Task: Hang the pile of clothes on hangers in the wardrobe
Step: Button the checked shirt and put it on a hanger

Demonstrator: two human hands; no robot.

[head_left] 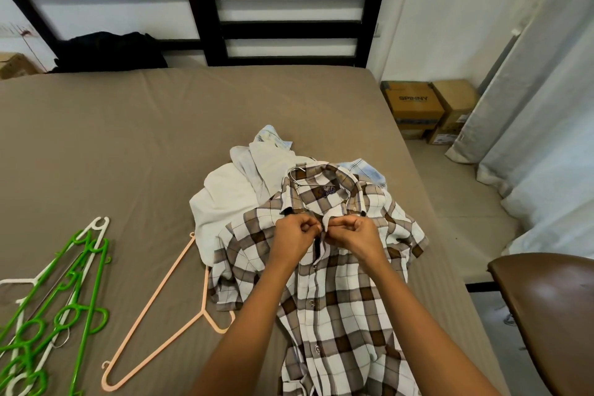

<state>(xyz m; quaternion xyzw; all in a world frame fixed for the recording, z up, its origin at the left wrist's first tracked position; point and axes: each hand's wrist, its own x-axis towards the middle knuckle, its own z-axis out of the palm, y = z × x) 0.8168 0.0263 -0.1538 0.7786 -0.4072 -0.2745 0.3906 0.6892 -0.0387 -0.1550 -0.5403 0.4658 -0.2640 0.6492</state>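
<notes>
Now: you are closing the top of the brown-and-white checked cotton shirt (337,299), which lies spread on the taupe-sheeted bed (160,138).
Left hand (294,241): fingers curled, pinching one edge of the button strip just below the collar.
Right hand (356,236): pinching the opposite edge, beside your left hand.
Done: the thin silver wire hanger (297,175) sits inside this shirt, its hook poking out of the collar.
Remaining: the crumpled heap of pale white and light-blue shirts (238,190) under it. The peach plastic hanger (154,315) and the green and white plastic hangers (64,299) lie unused.
Wardrobe: out of view, so I judge the task to be at an early stage.
</notes>
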